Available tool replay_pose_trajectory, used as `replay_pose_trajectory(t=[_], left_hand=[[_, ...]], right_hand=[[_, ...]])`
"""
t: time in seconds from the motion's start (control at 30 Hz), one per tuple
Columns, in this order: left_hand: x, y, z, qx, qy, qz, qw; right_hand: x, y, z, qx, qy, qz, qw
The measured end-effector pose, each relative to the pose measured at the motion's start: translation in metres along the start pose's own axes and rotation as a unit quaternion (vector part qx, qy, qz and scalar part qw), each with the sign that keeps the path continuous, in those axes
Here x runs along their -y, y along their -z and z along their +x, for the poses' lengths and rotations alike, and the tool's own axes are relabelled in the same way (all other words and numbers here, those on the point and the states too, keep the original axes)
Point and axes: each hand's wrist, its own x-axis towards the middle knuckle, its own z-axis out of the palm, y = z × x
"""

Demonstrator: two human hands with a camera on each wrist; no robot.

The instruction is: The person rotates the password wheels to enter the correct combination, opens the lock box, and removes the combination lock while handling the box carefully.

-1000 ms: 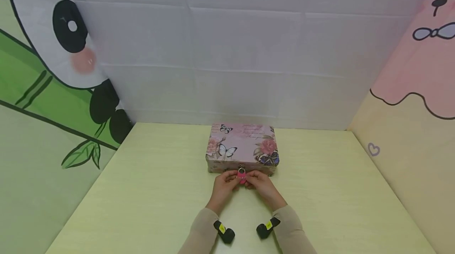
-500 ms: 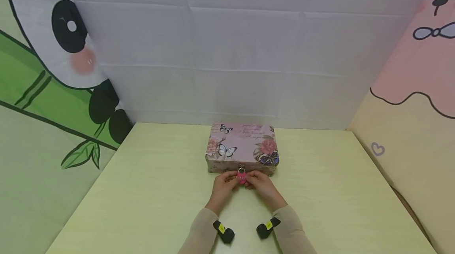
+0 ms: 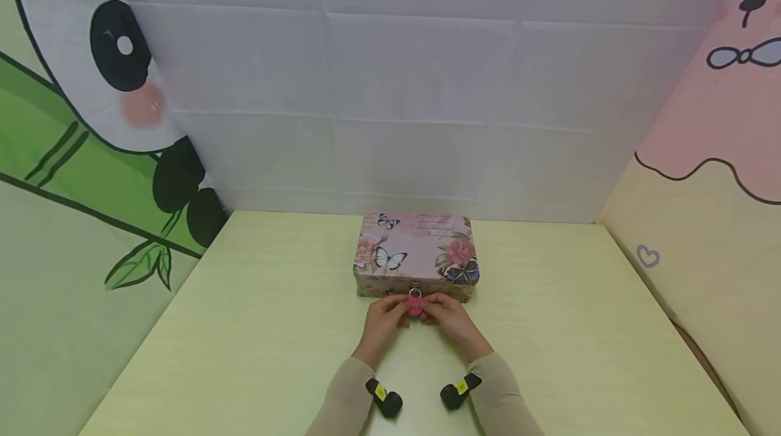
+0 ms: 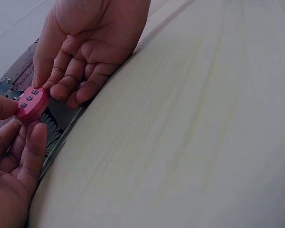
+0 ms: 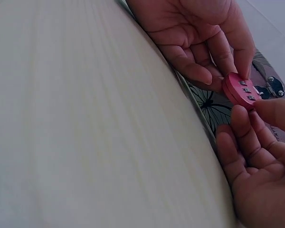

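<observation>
A pink padlock [image 3: 415, 304] with three number dials hangs at the metal clasp [image 5: 275, 87] on the front of a pink floral box [image 3: 415, 246]; whether its shackle is locked cannot be told. My left hand [image 3: 381, 326] pinches one side of the padlock [image 4: 32, 103], thumb on the edge near the dials. From the other side my right hand [image 3: 454, 324] pinches it between thumb and fingers. In the left wrist view the right hand [image 4: 92, 42] is above and the left hand [image 4: 12, 166] at lower left. The box lid is down.
The pale yellow table [image 3: 274, 327] extends around the box, with a white wall sheet [image 3: 421, 83] behind. Black devices with yellow labels [image 3: 384, 398] are strapped at both wrists. Patterned side panels [image 3: 689, 219] border the table.
The padlock has turned slightly and sits straighter between the hands. Left-hand fingers have shifted a little beside it; the right hand and the box look unmoved.
</observation>
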Motion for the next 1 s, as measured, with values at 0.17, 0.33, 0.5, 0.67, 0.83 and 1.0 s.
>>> replay_pose_trajectory(t=[0.17, 0.33, 0.5, 0.67, 0.83, 1.0], left_hand=[[-0.010, -0.001, -0.004, 0.003, -0.004, 0.006, 1.0000], [-0.037, -0.003, -0.017, 0.013, -0.010, 0.015, 0.9997], [-0.037, -0.003, -0.017, 0.015, -0.019, 0.017, 0.9995], [-0.034, -0.003, -0.015, 0.014, -0.021, 0.007, 0.9996], [-0.031, -0.003, -0.014, 0.012, -0.030, 0.001, 0.9995], [-0.028, -0.003, -0.013, 0.010, -0.028, -0.001, 0.9996]], right_hand=[[0.009, -0.002, -0.003, 0.004, -0.004, -0.006, 1.0000], [0.007, -0.002, -0.001, 0.002, -0.004, -0.013, 0.9999], [0.002, 0.000, 0.001, 0.001, -0.003, -0.013, 0.9999], [0.002, -0.001, 0.001, -0.001, 0.004, -0.010, 0.9999], [-0.001, -0.001, 0.002, 0.000, 0.007, -0.005, 1.0000], [-0.003, 0.000, 0.003, 0.003, 0.004, -0.002, 1.0000]])
